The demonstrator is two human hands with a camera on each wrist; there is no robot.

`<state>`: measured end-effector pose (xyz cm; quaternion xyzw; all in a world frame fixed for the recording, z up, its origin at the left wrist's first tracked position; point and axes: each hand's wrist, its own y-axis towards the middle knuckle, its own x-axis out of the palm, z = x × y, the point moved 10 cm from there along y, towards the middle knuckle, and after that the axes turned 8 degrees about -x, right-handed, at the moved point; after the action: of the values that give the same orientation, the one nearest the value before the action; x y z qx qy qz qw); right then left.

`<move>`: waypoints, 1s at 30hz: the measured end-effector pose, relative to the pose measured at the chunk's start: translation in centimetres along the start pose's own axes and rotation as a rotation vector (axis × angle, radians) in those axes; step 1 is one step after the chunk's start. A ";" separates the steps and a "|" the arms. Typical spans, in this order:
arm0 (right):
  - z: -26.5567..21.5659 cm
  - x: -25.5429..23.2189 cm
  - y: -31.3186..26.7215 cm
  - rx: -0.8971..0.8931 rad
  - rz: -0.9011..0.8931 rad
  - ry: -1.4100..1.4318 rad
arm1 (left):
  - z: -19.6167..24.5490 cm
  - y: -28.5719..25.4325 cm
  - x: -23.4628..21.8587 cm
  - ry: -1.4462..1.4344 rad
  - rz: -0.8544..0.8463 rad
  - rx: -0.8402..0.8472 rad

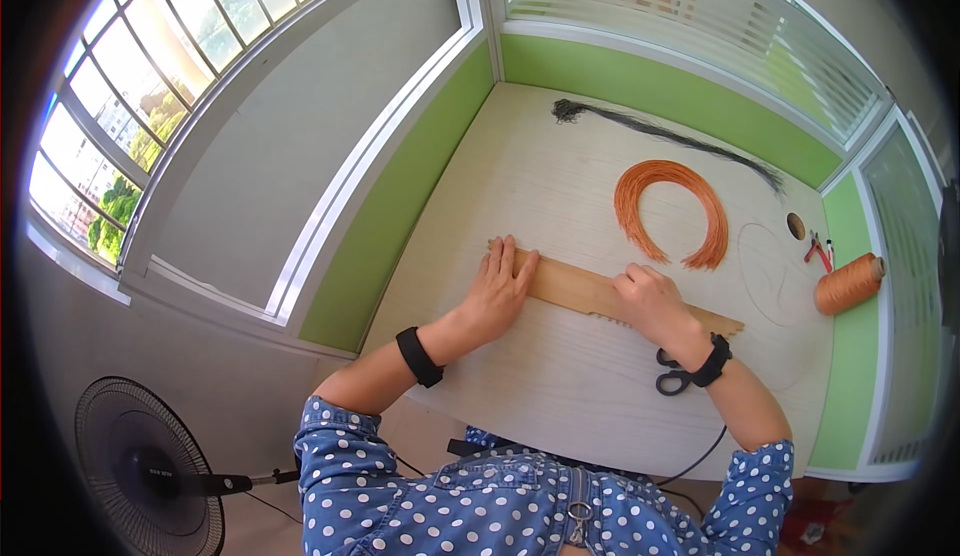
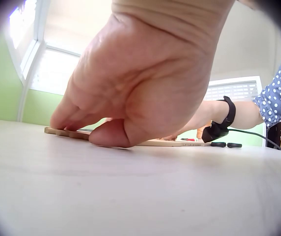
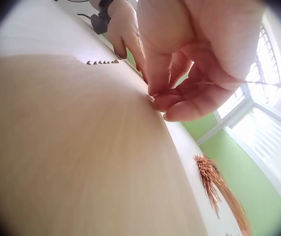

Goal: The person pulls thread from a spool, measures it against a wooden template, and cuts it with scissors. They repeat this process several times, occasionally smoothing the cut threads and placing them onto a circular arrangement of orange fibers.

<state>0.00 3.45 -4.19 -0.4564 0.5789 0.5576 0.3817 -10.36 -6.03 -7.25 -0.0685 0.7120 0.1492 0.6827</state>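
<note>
A flat wooden board [image 1: 570, 288] with small notches along its near edge and at its ends lies across the white table. My left hand [image 1: 495, 294] rests on the board's left end, fingers spread and fairly straight; the left wrist view has its thumb down by the near edge. Over the right half of the board, my right hand [image 1: 648, 301] has its thumb and fingertips together at the far edge. A thin strand [image 3: 270, 84] trails from that hand in the right wrist view; what lies between the fingertips is mostly hidden.
Black scissors [image 1: 672, 383] lie partly under the right wrist. Beyond the board are a curved bundle of orange strands [image 1: 640, 188] and a long black bundle [image 1: 665, 134]. An orange spool [image 1: 846, 286], red-handled tool [image 1: 820, 251] and cable hole [image 1: 796, 226] are at the right, by green partitions.
</note>
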 end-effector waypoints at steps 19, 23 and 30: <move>9.4 -5.3 -15.3 0.455 0.139 0.351 | -0.3 0.4 1.3 -0.109 -0.085 -0.013; 11.0 -5.9 -18.3 0.507 0.131 0.359 | 0.1 0.5 0.9 -0.143 -0.110 -0.036; 13.5 -4.5 -20.9 0.725 0.147 0.614 | 0.5 0.5 0.7 -0.103 -0.129 -0.029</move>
<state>20.37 18.17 -7.31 -0.3955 0.8526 0.1848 0.2871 -10.08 -5.30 -7.88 -0.1165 0.6678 0.1185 0.7255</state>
